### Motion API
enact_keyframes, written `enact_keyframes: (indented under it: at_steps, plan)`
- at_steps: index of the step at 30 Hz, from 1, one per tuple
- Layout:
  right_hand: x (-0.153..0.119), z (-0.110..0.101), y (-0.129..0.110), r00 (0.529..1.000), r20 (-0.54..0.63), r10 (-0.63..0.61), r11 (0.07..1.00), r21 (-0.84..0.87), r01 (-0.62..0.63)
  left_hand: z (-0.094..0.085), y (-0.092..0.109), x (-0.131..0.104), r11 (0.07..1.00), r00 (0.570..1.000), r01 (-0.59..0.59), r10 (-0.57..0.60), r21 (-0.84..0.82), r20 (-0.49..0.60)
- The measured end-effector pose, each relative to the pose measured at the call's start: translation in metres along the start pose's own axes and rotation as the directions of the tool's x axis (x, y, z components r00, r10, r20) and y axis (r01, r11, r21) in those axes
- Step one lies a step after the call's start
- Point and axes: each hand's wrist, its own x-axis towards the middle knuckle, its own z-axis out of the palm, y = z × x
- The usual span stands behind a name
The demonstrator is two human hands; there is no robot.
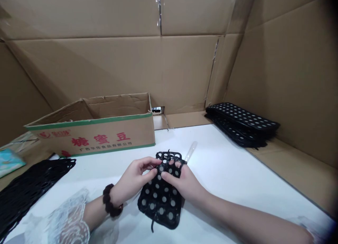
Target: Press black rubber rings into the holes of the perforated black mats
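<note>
A black sheet with rows of pale round dots lies tilted between my hands at the front middle of the white table. My left hand pinches its upper left edge between thumb and fingers. My right hand holds the upper right part, thumb on top and fingertips partly behind it. Past the fingers, the sheet's far end shows a row of open loops. A short black strip hangs from its near edge. Just beyond my right hand lies a clear plastic strip.
An open cardboard box with green edges stands at the back left. Black netted pieces lie at the left, near a light blue packet. Dotted black sheets are stacked at the back right. Cardboard walls enclose the table.
</note>
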Motion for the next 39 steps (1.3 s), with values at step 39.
enact_keyframes:
  at_steps: [39]
  plan:
    - [-0.003,0.003,-0.003,0.999,-0.002,-0.047,0.998,-0.052,0.047,0.003,-0.014,-0.016,0.582,0.812,-0.418,0.583,0.697,0.000]
